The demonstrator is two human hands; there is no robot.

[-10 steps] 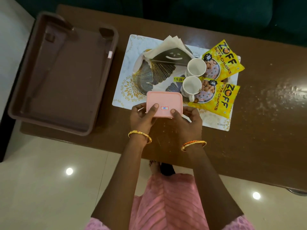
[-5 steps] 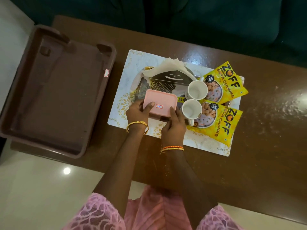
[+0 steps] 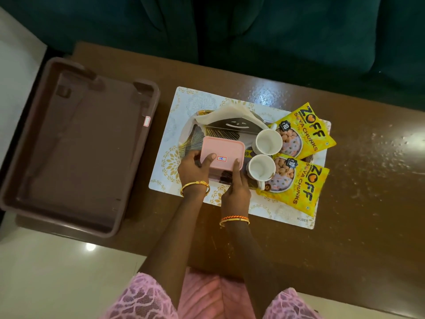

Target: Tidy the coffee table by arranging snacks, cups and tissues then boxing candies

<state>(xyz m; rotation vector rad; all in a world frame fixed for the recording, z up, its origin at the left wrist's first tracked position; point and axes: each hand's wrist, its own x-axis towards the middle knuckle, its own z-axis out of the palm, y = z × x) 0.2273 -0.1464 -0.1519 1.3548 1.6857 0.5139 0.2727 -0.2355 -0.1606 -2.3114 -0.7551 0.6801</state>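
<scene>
A pink lidded box [image 3: 222, 150] with a small label sits over the patterned plate [image 3: 192, 137] on the white placemat [image 3: 184, 107]. My left hand [image 3: 193, 168] grips its left side, thumb on the lid. My right hand [image 3: 235, 187] grips its right front edge, one finger up on the lid. Right of the box stand two white cups [image 3: 268, 142] [image 3: 261, 168]. Two yellow snack packets [image 3: 307, 132] [image 3: 299, 180] lie beside the cups. A black tissue holder [image 3: 232, 126] with white tissues [image 3: 226, 112] stands behind the box.
An empty brown plastic tray [image 3: 76, 146] rests on the table's left end, overhanging the edge. The brown wooden table [image 3: 368, 180] runs to the right. A dark green sofa [image 3: 276, 42] stands behind it. Pale tiled floor lies below.
Both hands have carried the pink box away from the table's near edge and onto the plate beside the cups. The camera has shifted, so the scene sits lower in view.
</scene>
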